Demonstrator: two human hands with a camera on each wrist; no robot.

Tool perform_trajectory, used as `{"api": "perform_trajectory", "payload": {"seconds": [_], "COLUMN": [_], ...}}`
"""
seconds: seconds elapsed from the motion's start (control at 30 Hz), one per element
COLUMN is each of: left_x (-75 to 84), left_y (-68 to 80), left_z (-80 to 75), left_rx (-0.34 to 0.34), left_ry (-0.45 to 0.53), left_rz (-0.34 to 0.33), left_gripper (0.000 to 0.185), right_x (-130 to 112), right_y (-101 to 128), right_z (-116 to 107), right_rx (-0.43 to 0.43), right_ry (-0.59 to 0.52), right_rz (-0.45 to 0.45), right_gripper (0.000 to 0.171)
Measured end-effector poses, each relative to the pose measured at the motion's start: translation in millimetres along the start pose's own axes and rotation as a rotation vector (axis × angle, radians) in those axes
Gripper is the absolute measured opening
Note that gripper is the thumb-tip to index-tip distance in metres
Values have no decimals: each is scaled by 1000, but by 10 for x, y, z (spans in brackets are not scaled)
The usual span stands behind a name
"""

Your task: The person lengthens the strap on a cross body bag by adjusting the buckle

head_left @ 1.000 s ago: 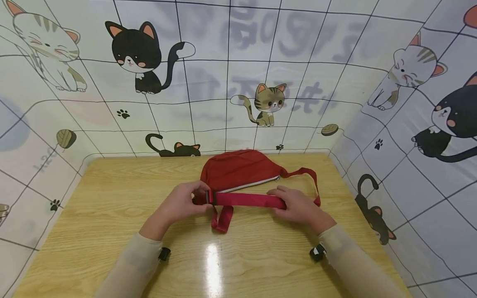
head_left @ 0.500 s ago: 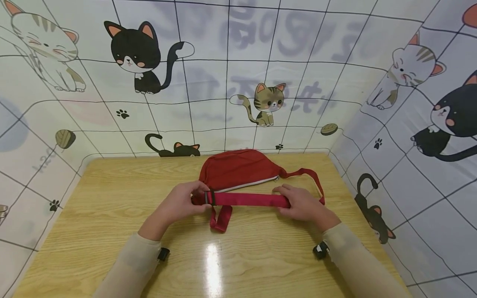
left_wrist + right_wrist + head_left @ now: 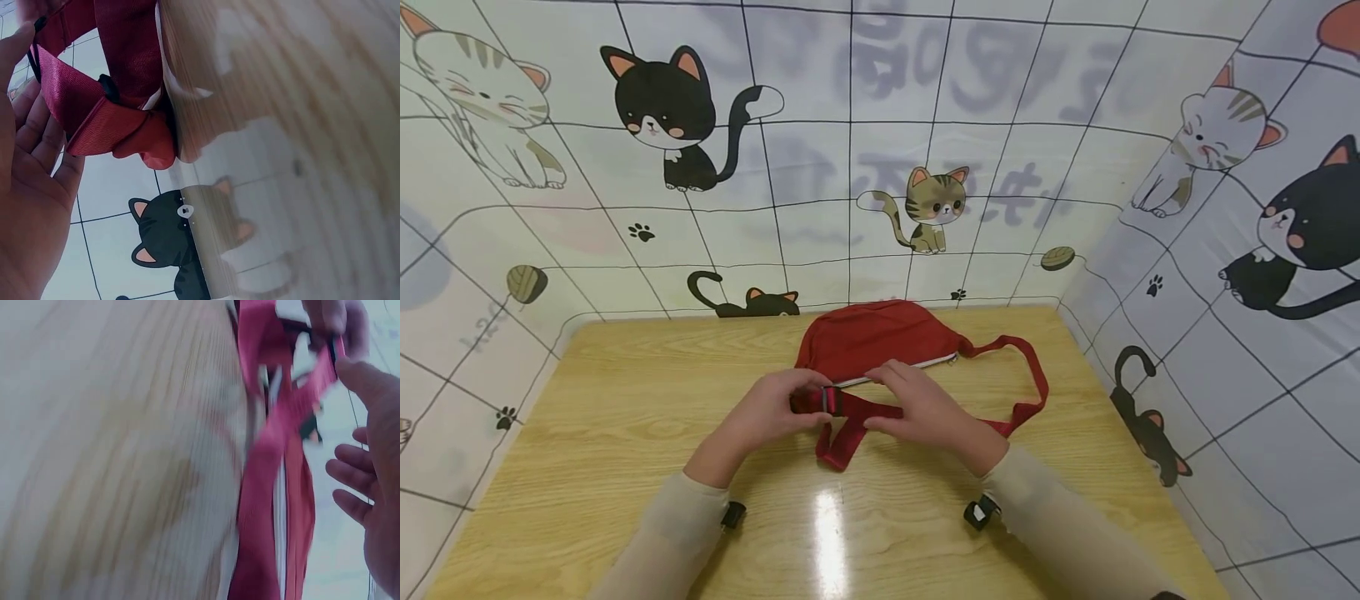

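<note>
Red webbing strap (image 3: 857, 408) lies across the desk (image 3: 625, 433) just in front of the waist bag (image 3: 872, 337). Your left hand (image 3: 767, 412) pinches its black buckle (image 3: 829, 401) to steady it. Your right hand (image 3: 925, 408), close beside, grips the strap next to the buckle, apparently to feed webbing through.

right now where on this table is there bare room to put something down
Bare wood lies left of the left hand, out to the table edge by the cat-print wall, and along the near edge between the two sleeves. A smaller patch sits right of the strap. The middle back is crowded: the red bag, buckle and right hand.
</note>
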State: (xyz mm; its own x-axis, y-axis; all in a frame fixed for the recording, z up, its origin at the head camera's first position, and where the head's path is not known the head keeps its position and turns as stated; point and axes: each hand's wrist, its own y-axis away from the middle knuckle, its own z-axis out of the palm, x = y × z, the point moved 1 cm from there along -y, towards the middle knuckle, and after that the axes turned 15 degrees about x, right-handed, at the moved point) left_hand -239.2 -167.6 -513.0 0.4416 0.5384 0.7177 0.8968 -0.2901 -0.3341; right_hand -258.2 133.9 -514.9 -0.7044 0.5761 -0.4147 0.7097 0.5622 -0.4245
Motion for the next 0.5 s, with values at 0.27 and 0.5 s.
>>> {"api": "perform_trajectory", "payload": {"seconds": [0.27, 0.5], "left_x": [-12, -45], "left_y": [-6, 0], "left_z": [43, 39], "left_rx": [8, 10], "left_ry": [-16, 1], "left_rz": [17, 17], "left_gripper": [48, 49], "right_x": [-313, -341], "right_y": [-254, -297], "right_z": [227, 315], "right_rx": [-6, 9], "right_ry": [-25, -25], "right_rz": [14, 18], "right_gripper": [65, 53]}}
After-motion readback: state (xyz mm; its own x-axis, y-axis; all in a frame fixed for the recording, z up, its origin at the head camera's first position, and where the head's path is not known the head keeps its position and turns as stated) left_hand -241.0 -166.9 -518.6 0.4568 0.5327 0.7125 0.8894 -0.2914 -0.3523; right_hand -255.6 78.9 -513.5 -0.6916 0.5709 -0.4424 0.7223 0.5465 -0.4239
